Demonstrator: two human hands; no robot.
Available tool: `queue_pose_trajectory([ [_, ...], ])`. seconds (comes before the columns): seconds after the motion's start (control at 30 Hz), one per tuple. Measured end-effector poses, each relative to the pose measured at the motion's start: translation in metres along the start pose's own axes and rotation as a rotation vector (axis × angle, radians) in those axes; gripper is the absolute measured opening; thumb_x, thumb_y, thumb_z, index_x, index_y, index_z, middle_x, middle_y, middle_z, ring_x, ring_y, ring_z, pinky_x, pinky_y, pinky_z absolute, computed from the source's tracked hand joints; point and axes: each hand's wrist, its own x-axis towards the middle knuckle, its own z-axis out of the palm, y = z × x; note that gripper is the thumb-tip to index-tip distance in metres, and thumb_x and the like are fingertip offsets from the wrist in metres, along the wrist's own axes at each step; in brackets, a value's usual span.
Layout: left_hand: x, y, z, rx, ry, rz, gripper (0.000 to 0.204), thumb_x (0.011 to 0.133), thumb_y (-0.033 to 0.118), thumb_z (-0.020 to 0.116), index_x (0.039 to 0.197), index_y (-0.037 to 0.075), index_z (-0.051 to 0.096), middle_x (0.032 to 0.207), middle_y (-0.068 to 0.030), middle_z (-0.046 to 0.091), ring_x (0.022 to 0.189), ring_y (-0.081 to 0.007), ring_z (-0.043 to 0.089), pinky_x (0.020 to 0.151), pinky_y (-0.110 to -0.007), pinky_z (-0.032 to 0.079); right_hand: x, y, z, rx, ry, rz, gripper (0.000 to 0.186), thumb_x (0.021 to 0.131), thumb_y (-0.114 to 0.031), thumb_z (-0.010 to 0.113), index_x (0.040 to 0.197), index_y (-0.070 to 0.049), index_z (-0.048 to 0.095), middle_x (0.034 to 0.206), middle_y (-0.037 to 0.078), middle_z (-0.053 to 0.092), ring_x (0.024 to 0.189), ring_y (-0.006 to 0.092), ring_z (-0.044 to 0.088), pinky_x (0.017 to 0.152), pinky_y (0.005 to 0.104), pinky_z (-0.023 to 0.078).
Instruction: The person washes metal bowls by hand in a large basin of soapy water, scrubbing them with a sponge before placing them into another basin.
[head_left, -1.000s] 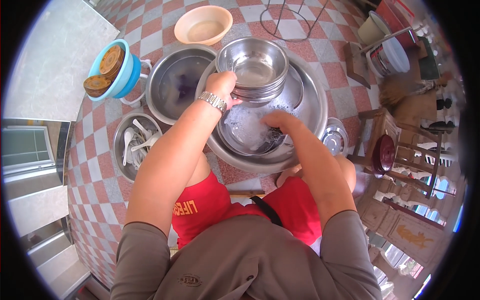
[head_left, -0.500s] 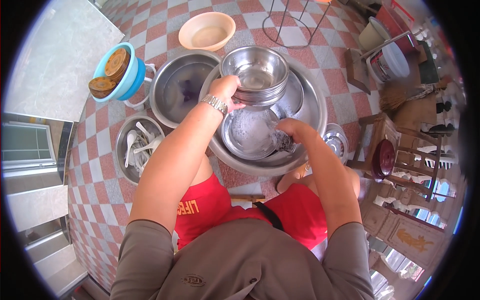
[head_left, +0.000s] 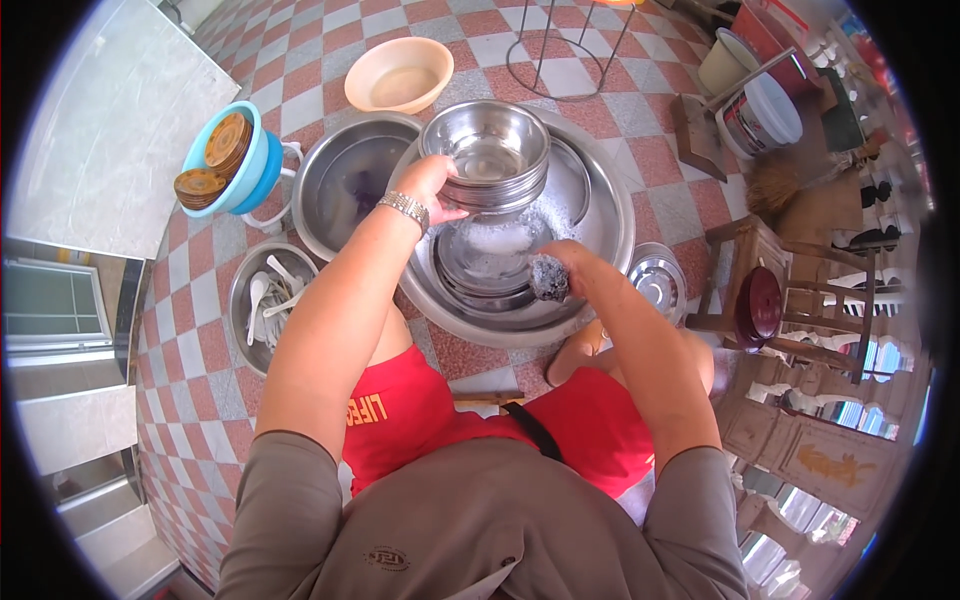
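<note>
A stack of stainless steel bowls (head_left: 488, 148) is in the grip of my left hand (head_left: 430, 188), thumb at the rim and fingers around the side. The stack is held over a large metal basin (head_left: 609, 190). Inside the basin, round metal plates (head_left: 487, 262) lie among white suds. My right hand (head_left: 572, 262) is closed around a dark, foamy scrubber (head_left: 548, 278) at the basin's near right, over the edge of the plates. Whether the scrubber touches a plate is hard to tell.
Left of the basin stands a second metal basin (head_left: 350, 180) of cloudy water. A bowl of white spoons (head_left: 258, 290) sits nearer me. Farther off are a blue basin (head_left: 262, 160) with brown patterned discs and a peach basin (head_left: 400, 75). Metal dishes (head_left: 658, 282) and a wooden chair (head_left: 745, 235) are on the right.
My right hand has turned and drawn the scrubber toward me from the plate's surface. The bowls stay in my left hand. More suds show over the plates, and the whole view has shifted slightly.
</note>
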Motion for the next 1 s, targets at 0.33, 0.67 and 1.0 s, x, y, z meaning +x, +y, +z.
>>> queue_pose_trajectory([
  [0.33, -0.006, 0.002, -0.005, 0.025, -0.006, 0.034, 0.034, 0.081, 0.011, 0.057, 0.115, 0.002, 0.054, 0.108, -0.0240, 0.063, 0.103, -0.0363, 0.062, 0.100, -0.059, 0.045, -0.050, -0.028, -0.019, -0.734, 0.336, -0.358, 0.026, 0.072, -0.017, 0.071, 0.078, 0.008, 0.069, 0.077, 0.016, 0.070, 0.069, 0.0292, 0.068, 0.062, 0.0410, 0.050],
  [0.67, -0.002, -0.005, -0.012, 0.038, 0.037, 0.054, 0.034, 0.080, 0.008, 0.058, 0.114, 0.005, 0.053, 0.102, -0.0156, 0.057, 0.098, -0.0303, 0.059, 0.095, -0.057, 0.049, -0.157, -0.046, 0.001, -1.292, 0.769, -0.524, 0.042, 0.078, -0.027, 0.059, 0.106, 0.003, 0.066, 0.110, 0.030, 0.064, 0.107, 0.0464, 0.060, 0.094, 0.0477, 0.046],
  [1.0, -0.011, -0.009, -0.021, 0.087, 0.006, 0.062, 0.034, 0.080, 0.006, 0.056, 0.114, 0.002, 0.054, 0.106, -0.0198, 0.059, 0.102, -0.0339, 0.060, 0.097, -0.059, 0.048, -0.189, -0.056, -0.037, -0.978, 0.892, -0.926, 0.038, 0.078, -0.023, 0.061, 0.097, 0.010, 0.064, 0.095, 0.035, 0.064, 0.095, 0.0494, 0.062, 0.083, 0.0459, 0.048],
])
